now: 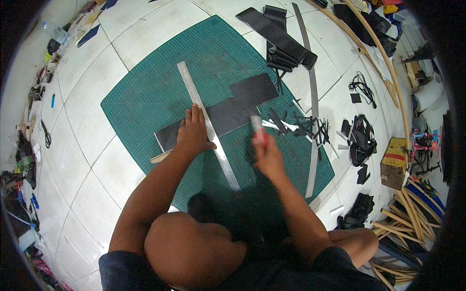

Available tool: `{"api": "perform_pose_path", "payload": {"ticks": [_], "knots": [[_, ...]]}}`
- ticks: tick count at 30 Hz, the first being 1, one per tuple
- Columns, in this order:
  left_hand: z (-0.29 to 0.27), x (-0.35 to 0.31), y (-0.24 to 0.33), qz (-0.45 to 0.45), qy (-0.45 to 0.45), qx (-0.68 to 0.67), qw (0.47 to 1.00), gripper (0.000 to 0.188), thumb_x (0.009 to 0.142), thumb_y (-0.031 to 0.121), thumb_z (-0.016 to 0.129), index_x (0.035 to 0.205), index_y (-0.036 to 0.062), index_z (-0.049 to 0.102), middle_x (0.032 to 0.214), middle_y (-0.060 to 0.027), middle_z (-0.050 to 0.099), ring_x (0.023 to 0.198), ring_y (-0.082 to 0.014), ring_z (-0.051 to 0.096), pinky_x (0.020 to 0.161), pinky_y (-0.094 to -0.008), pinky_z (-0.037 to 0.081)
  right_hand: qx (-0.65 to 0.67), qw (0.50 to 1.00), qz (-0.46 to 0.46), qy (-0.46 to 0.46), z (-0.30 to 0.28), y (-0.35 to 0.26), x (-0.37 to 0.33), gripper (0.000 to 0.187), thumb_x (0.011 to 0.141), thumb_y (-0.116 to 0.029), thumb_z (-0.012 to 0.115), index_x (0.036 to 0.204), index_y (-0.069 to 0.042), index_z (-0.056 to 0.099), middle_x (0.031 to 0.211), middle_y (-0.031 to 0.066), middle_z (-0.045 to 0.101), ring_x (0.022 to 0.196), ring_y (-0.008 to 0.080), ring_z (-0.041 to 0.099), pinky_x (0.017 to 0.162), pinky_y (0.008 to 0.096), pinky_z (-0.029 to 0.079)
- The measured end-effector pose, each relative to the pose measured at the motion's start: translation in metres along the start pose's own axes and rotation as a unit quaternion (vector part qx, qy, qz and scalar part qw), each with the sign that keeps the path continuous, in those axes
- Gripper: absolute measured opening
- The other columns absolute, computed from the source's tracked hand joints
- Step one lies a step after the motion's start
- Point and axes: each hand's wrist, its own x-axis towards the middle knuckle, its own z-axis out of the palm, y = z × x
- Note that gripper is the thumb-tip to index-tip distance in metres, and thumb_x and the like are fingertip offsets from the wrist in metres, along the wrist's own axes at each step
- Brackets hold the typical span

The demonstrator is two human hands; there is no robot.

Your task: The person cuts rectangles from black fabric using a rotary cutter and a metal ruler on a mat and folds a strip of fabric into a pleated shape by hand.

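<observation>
Left hand point(191, 130) lies flat, fingers extended over the black sheet point(233, 116), thumb against the metal ruler point(224, 162). The ruler crosses the sheet at an angle; both rest on a green cutting mat point(150, 85) on the tiled floor point(80, 150). Right hand point(268, 157) is closed around a red-handled tool point(260, 137) — tip blurred, contact with the sheet cannot be determined.
</observation>
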Motion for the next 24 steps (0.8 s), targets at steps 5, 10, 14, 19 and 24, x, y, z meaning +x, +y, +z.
{"api": "perform_pose_path", "payload": {"ticks": [5, 10, 14, 19, 24], "knots": [[-0.004, 0.009, 0.011, -0.004, -0.027, 0.025, 0.999, 0.128, 0.063, 0.052, 0.088, 0.15, -0.0096, 0.019, 0.16, -0.0277, 0.016, 0.146, -0.042, 0.027, 0.114, -0.0484, 0.037, -0.129, 0.984, -0.094, -0.074, 0.06, -0.033, 0.015, 0.038, 0.098, -0.031, 0.053, 0.12, -0.001, 0.044, 0.1, 0.0316, 0.065, 0.089, 0.0505, 0.064, 0.081, 0.0573, 0.05], [0.014, 0.011, 0.0, -0.005, 0.01, 0.062, 0.998, 0.102, 0.082, 0.045, 0.074, 0.15, -0.0092, 0.02, 0.159, -0.0272, 0.018, 0.146, -0.0406, 0.028, 0.113, -0.0464, 0.038, -0.189, 0.968, -0.112, -0.122, 0.076, -0.08, 0.02, 0.029, 0.099, -0.023, 0.05, 0.113, 0.002, 0.043, 0.095, 0.0327, 0.066, 0.089, 0.0509, 0.065, 0.082, 0.0581, 0.05], [0.019, 0.012, 0.0, 0.002, 0.031, 0.054, 0.998, 0.09, 0.087, 0.037, 0.067, 0.15, -0.0093, 0.023, 0.159, -0.0264, 0.019, 0.146, -0.04, 0.029, 0.113, -0.0459, 0.038, -0.193, 0.966, -0.131, -0.11, 0.084, -0.072, 0.031, 0.027, 0.099, -0.02, 0.049, 0.112, 0.003, 0.042, 0.094, 0.0317, 0.067, 0.089, 0.0496, 0.066, 0.082, 0.0562, 0.052], [0.018, 0.013, 0.001, -0.001, 0.02, 0.082, 0.996, 0.084, 0.089, 0.032, 0.065, 0.15, -0.0093, 0.024, 0.159, -0.026, 0.02, 0.146, -0.0395, 0.029, 0.113, -0.0461, 0.039, -0.213, 0.961, -0.145, -0.101, 0.087, -0.072, 0.033, 0.028, 0.097, -0.017, 0.049, 0.114, 0.003, 0.043, 0.098, 0.031, 0.067, 0.092, 0.0477, 0.067, 0.082, 0.0548, 0.053], [0.023, 0.018, -0.003, -0.001, 0.041, 0.088, 0.995, 0.086, 0.088, 0.032, 0.067, 0.15, -0.009, 0.023, 0.16, -0.0254, 0.019, 0.146, -0.0389, 0.029, 0.113, -0.046, 0.039, -0.207, 0.958, -0.168, -0.109, 0.085, -0.076, 0.035, 0.029, 0.095, -0.016, 0.049, 0.118, 0.001, 0.045, 0.102, 0.0291, 0.068, 0.095, 0.0457, 0.068, 0.082, 0.0544, 0.055]]}}
